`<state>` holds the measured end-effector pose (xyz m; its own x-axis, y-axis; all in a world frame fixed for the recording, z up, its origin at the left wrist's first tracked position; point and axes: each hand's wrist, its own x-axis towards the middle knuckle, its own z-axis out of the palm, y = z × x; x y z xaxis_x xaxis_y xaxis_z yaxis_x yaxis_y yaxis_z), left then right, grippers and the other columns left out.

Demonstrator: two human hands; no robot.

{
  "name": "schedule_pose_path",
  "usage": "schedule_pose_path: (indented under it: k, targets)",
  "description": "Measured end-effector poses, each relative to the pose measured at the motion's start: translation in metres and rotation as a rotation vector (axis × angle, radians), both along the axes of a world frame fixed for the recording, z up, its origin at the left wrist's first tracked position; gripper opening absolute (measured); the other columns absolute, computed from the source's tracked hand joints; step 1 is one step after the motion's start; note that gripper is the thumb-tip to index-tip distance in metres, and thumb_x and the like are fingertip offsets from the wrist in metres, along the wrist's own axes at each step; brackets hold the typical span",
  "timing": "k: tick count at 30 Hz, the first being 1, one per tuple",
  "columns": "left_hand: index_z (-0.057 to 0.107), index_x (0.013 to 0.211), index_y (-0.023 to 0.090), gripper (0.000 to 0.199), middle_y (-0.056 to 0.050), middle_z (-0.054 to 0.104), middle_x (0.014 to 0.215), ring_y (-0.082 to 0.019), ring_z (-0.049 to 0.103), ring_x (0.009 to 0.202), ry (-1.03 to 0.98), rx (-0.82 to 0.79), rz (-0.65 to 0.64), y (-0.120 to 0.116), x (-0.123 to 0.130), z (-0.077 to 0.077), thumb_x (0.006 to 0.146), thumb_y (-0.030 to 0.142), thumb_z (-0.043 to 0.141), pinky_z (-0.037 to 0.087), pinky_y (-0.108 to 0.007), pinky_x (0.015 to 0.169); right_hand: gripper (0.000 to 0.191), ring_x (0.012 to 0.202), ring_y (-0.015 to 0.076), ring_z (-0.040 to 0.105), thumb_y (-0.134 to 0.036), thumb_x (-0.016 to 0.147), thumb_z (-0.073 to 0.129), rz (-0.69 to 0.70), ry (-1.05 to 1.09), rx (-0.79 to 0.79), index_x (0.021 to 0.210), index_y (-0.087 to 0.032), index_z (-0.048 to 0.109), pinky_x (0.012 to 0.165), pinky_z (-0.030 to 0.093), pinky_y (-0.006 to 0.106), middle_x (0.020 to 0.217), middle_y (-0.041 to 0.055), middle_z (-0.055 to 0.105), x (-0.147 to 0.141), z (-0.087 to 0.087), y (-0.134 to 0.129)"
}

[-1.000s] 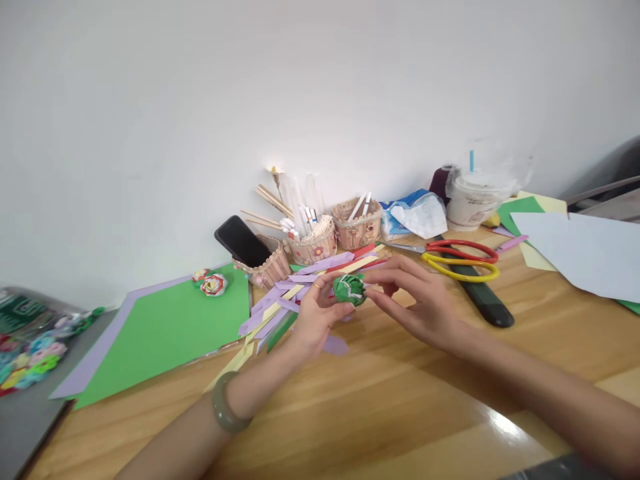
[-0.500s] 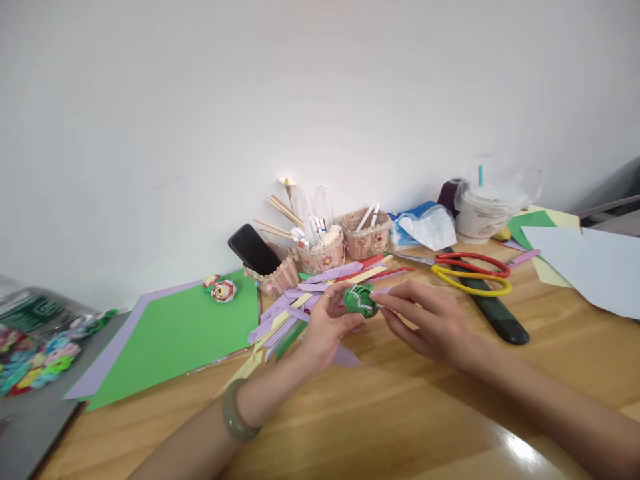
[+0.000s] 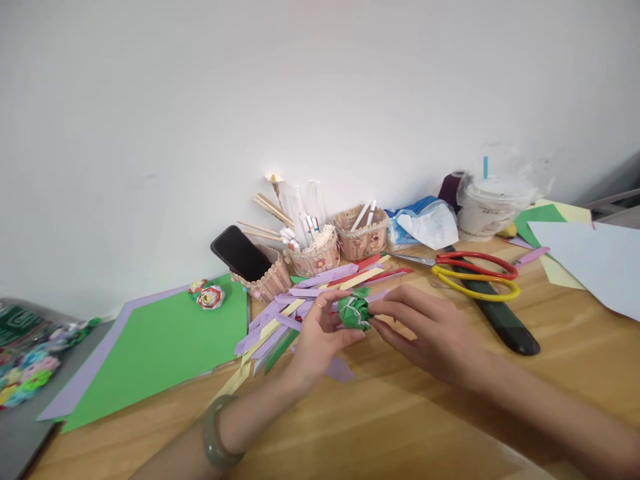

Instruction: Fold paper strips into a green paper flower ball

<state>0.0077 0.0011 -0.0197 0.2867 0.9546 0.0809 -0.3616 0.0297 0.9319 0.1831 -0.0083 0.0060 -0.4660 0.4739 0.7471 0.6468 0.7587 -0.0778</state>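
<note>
A small green and white folded paper ball (image 3: 353, 311) is held up between both hands, just above the table. My left hand (image 3: 320, 340) grips its left side, thumb below and fingers curled behind. With bent fingers pinched at its right edge, my right hand (image 3: 425, 330) touches the same ball; the exact fingertip contact is partly hidden. Behind and left of the hands lies a loose pile of purple, yellow, red and green paper strips (image 3: 270, 327).
Scissors (image 3: 477, 273) lie across a dark flat tool (image 3: 505, 327) on the right. Baskets with a phone (image 3: 240, 253), cotton swabs and pens stand along the wall. Green paper (image 3: 165, 347) with small paper flowers (image 3: 210, 297) is left; a plastic cup (image 3: 493, 207) and white paper (image 3: 595, 260) are right.
The green paper ball has turned in the hands and shows a different, more pointed side. The right fingers have shifted along its edge. The camera view has tilted slightly.
</note>
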Motion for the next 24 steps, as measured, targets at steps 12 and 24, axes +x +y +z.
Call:
schedule_pose_path:
  k: [12,24]
  targets:
    - [0.052,0.092,0.020,0.050,0.001,0.064,0.080,-0.012,0.060,0.074,0.064,-0.051,0.076,-0.004,0.004,0.002,0.052,0.014,0.080,0.047,-0.023,0.066,0.002,0.058,0.0136,0.047,-0.014,0.080,0.056,-0.080,-0.196,0.285,0.080,-0.013,0.058,0.053,0.035,0.028,0.063,0.0011,0.057,-0.002,-0.001,-0.008]
    - [0.059,0.103,0.019,0.046,-0.004,0.062,0.096,-0.012,0.060,0.075,-0.106,-0.245,-0.022,-0.008,-0.001,0.011,0.061,0.026,0.076,0.048,-0.020,0.061,0.017,0.063,0.0120,0.054,-0.011,0.081,0.054,0.086,0.084,0.072,0.096,-0.017,0.056,0.053,0.044,0.024,0.074,0.0031,0.060,0.003,0.006,-0.007]
